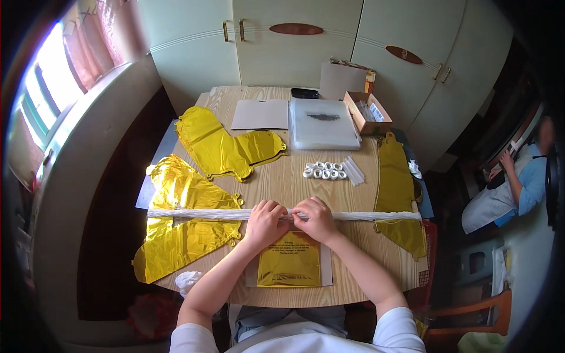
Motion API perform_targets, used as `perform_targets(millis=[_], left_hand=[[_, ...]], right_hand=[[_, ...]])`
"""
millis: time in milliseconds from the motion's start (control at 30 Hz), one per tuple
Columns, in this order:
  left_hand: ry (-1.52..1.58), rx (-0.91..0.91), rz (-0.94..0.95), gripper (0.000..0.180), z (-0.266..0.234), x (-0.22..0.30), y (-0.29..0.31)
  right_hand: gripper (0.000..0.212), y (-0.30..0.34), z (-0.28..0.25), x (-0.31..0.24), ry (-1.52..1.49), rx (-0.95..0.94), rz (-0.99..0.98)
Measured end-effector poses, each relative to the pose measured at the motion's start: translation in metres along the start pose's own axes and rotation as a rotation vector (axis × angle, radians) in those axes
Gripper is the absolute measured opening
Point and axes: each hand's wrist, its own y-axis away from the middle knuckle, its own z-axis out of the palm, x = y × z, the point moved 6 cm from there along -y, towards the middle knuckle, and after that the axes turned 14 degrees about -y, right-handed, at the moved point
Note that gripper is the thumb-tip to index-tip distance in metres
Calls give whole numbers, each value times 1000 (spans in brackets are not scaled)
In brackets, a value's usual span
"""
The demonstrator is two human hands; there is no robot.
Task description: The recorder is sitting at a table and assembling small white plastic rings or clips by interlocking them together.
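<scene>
A long white bundle of thin strands [194,214] stretches across the table from left to right. At its middle my left hand [266,222] is closed around it. My right hand [316,217] pinches the same bundle just beside, with its fingertips close to the left ones. What lies between the fingertips is too small to make out. Below my hands a folded gold foil packet [288,267] lies on a pale card [326,273], its upper end partly covered by the hands. The bundle's left end crosses a flat gold foil balloon [176,241]; its right end crosses another gold foil piece [394,176].
Behind lie another gold foil balloon [226,150], a grey card [259,115] and a stack of clear plastic sleeves [323,135]. Several white ribbon rolls [323,170] sit beside clear strips [355,170]. A cardboard box [371,125] stands back right. Another person [500,188] is at far right.
</scene>
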Motion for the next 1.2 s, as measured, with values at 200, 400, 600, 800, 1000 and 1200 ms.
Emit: perform_targets(millis=[200, 400, 600, 800, 1000, 1200], left_hand=[[12, 26, 27, 13, 2, 2, 1], [-32, 42, 54, 12, 3, 3, 1], [-52, 33, 46, 11, 4, 2, 1], [-85, -1, 29, 11, 9, -1, 3], [-66, -17, -3, 14, 7, -3, 2], [24, -152, 91, 15, -35, 15, -26]], right_hand=[[8, 3, 3, 3, 29, -36, -9], [10, 1, 4, -5, 88, -42, -59], [10, 3, 5, 0, 21, -34, -20], [8, 3, 3, 4, -80, -56, 61], [12, -4, -10, 8, -301, -89, 257], [18, -30, -27, 0, -363, -364, 405]])
